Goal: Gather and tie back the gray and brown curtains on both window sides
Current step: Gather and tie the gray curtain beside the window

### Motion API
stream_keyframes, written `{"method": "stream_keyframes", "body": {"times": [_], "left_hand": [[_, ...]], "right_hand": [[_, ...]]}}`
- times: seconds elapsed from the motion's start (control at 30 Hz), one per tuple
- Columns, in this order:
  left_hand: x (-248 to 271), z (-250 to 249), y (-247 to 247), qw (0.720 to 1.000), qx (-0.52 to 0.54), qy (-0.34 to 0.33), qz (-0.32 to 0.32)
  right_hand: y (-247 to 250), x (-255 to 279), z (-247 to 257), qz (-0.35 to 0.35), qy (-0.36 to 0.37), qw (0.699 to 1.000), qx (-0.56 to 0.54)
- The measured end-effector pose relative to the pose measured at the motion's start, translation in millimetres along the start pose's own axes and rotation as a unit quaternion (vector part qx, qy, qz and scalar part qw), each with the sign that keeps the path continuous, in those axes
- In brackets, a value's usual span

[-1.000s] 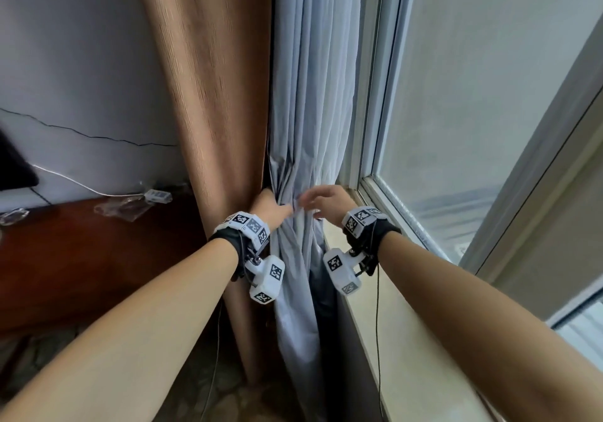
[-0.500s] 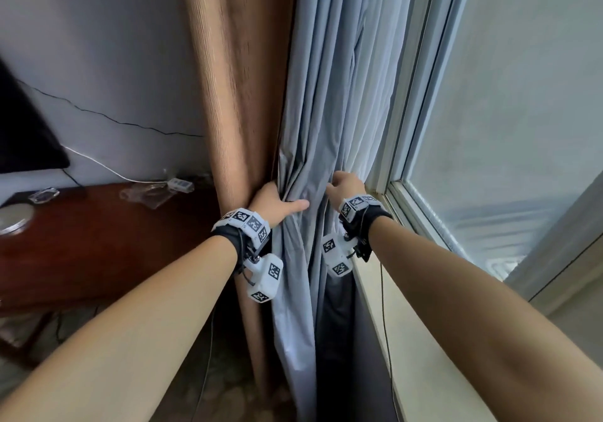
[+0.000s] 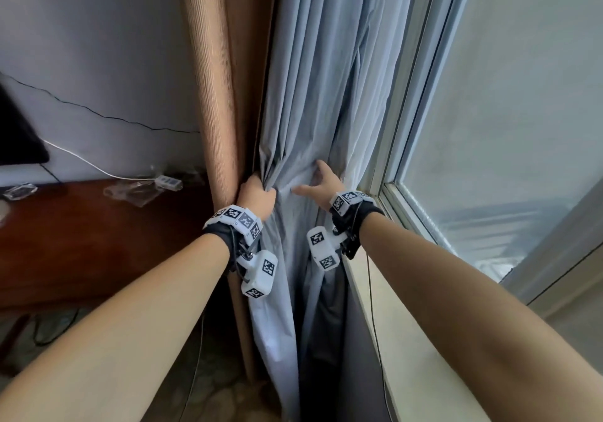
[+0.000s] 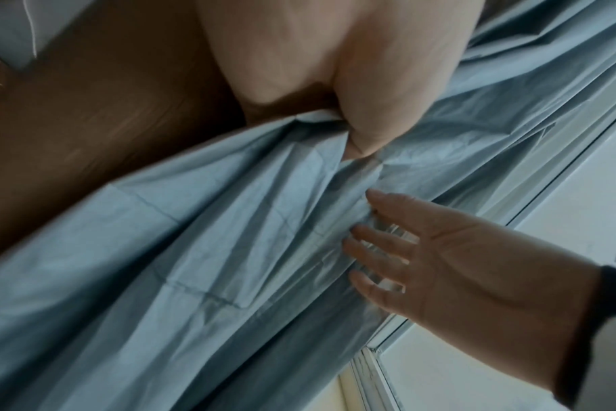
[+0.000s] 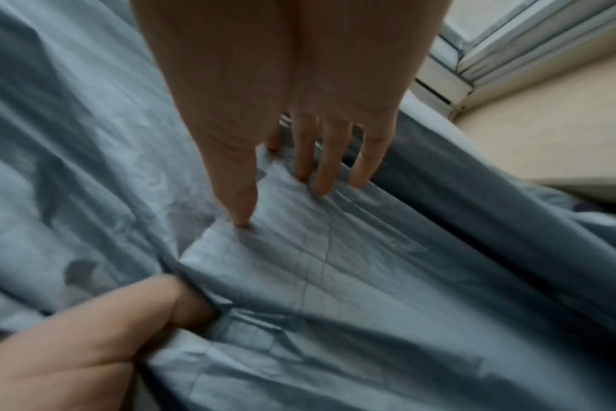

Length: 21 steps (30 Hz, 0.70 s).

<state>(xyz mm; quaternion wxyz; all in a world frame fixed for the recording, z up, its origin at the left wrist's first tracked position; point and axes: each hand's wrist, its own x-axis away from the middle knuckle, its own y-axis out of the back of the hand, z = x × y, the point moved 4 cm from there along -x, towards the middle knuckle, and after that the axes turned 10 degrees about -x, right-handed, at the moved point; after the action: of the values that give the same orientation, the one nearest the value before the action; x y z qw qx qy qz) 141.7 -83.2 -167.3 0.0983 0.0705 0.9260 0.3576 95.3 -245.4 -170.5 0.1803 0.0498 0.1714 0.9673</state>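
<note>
The gray curtain [image 3: 326,95] hangs in folds beside the window, with the brown curtain [image 3: 225,78] to its left against the wall. My left hand [image 3: 257,196] grips a bunch of gray cloth at its left edge, thumb and fingers curled round the folds. In the left wrist view the left hand [image 4: 370,116] pinches the gray curtain [image 4: 194,250]. My right hand [image 3: 321,181] lies spread on the gray folds, fingers straight, thumb pointing left. In the right wrist view the right fingers [image 5: 320,155] press flat on the gray curtain [image 5: 370,264].
A window sill [image 3: 424,340] runs along the right under the window pane [image 3: 505,127]. A dark wooden table [image 3: 98,242] stands at the left with a white cable [image 3: 85,163] and a plastic wrapper [image 3: 133,189]. A dark screen [image 3: 16,134] is at far left.
Both hands have moved up the gray curtain. My left hand has closed round the gathered folds, and my right hand has spread its fingers on the cloth.
</note>
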Motion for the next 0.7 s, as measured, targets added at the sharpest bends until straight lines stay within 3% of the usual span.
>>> {"method": "stream_keyframes", "body": {"times": [0.1, 0.2, 0.37, 0.4, 0.53, 0.7], "left_hand": [[-2, 12, 6, 0.999, 0.026, 0.008, 0.035], [0, 20, 9, 0.996, 0.037, -0.006, 0.077], [1, 31, 15, 0.996, 0.052, -0.002, 0.07], [1, 33, 17, 0.997, 0.056, 0.0, 0.06], [1, 36, 20, 0.997, 0.069, 0.017, 0.036], [2, 31, 18, 0.998, 0.048, 0.034, -0.021]], "right_hand": [[-22, -6, 7, 0.002, 0.015, 0.999, -0.05], [-40, -9, 14, -0.005, 0.037, 0.999, -0.033], [-26, -5, 9, -0.219, -0.066, 0.973, 0.012], [-22, -4, 8, -0.23, -0.074, 0.97, 0.009], [-18, -7, 9, -0.143, -0.031, 0.989, 0.014], [-16, 8, 17, -0.113, 0.027, 0.985, 0.129]]}}
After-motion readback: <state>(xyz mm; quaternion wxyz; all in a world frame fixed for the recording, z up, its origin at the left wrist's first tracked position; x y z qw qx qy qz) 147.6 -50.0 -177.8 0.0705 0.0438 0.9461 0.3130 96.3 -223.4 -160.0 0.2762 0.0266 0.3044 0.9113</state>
